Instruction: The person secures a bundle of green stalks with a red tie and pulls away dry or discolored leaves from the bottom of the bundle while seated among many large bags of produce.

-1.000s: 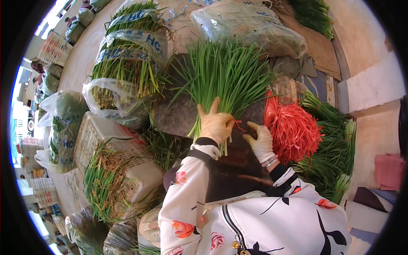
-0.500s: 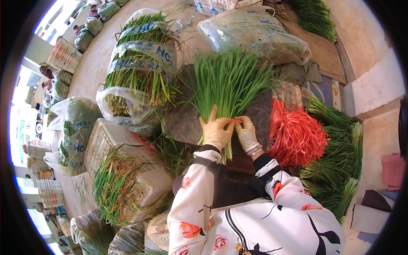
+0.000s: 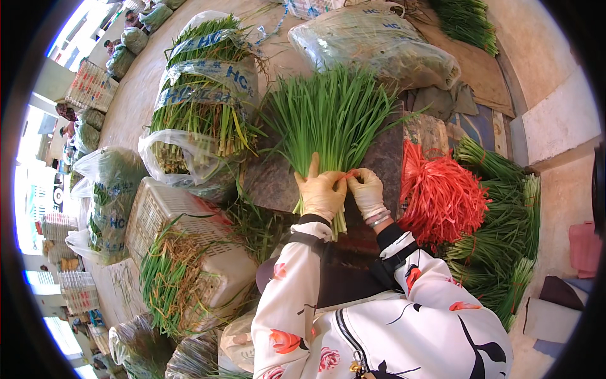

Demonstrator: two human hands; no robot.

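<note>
A thick bunch of long green garlic chives (image 3: 331,117) lies on the dark board in front of me, its leaves fanned away and pale stems toward me. My left hand (image 3: 320,194), in a cream glove, is wrapped round the stems with its index finger stretched along them. Beside it my right hand (image 3: 368,196), also gloved, pinches a red plastic strip (image 3: 349,175) at the bunch's right side. Most of that strip is hidden by the fingers. Right of the board hangs a bundle of red strips (image 3: 442,196).
Tied chive bunches (image 3: 499,240) are piled at right. A bagged bale (image 3: 208,95) stands at far left, and a filled plastic bag (image 3: 379,50) lies beyond the board (image 3: 268,183). An overturned pale crate (image 3: 170,215) stands left of me, with loose trimmings (image 3: 167,284) against it.
The bunch has tilted slightly leftward with my left hand still round it. My right hand has turned a little and drawn closer to the stems, and less of the red strip shows.
</note>
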